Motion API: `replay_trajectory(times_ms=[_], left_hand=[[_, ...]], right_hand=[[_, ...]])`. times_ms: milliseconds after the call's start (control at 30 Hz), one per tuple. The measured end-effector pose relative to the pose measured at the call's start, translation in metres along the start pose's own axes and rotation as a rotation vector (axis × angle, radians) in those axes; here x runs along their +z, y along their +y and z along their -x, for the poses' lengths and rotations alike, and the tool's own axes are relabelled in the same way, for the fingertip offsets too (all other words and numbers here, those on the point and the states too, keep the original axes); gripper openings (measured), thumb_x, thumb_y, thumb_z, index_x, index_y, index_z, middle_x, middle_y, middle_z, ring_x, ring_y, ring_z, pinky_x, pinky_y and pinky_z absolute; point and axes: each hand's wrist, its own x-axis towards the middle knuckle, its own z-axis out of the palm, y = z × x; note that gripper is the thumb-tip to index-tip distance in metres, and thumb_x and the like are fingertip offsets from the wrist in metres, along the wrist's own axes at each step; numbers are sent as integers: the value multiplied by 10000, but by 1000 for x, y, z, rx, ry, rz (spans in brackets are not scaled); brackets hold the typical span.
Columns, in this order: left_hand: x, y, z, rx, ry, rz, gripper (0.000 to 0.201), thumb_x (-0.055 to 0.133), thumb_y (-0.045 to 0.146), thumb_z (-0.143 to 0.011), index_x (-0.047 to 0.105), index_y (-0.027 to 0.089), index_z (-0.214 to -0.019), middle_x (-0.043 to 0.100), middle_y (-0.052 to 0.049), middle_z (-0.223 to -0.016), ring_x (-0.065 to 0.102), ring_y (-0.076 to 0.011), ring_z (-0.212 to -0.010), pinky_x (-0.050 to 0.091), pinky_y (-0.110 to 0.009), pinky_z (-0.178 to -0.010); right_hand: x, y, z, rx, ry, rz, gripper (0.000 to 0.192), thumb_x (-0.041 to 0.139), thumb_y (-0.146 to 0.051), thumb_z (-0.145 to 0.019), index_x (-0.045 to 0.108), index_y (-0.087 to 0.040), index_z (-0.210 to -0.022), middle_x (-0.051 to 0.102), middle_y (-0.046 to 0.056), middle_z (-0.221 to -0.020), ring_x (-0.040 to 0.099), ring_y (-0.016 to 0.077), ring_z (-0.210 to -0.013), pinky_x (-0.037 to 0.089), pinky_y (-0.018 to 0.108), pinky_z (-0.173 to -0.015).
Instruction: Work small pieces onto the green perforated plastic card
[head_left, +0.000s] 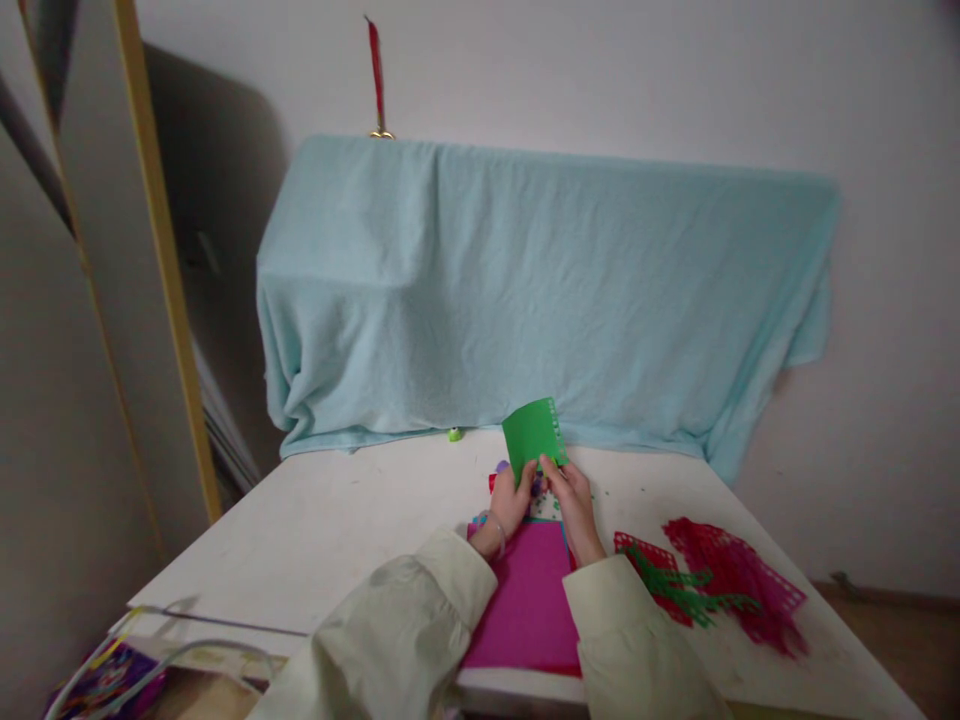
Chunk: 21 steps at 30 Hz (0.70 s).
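- A white tabletop [352, 530] is reaching a pale blue cloth [562, 290], hanging along its far edge.
- A magenta sheet [525, 600] is lying at the near edge.
- Red perforated scraps [724, 565] are lying near the right edge.
- Beyond the magenta sheet, left hand [511, 500] and right hand [576, 497] are pinching a green sheet [532, 435] above the tabletop.

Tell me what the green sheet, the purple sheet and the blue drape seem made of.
Green sheet: probably matte paper or thin foam; it curves slightly, one edge punched with holes. Purple sheet: perhaps matte paper, card or foam; flat, evenly coloured. Blue drape: likely soft, matte fabric, falling in folds.
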Motion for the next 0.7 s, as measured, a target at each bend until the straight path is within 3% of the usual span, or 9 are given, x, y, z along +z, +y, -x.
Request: replay_trajectory(times_ms=[700], left_hand=[[0, -1, 1, -1, 2, -44, 400, 376, 473, -904, 554, 148, -756, 563, -24, -673, 508, -145, -622, 392, -246, -626]], right_hand=[[0, -2, 0, 0, -23, -46, 321, 648, -477, -741, 544, -185, -659, 482, -30, -563, 429, 130, -535, 328, 250, -509]])
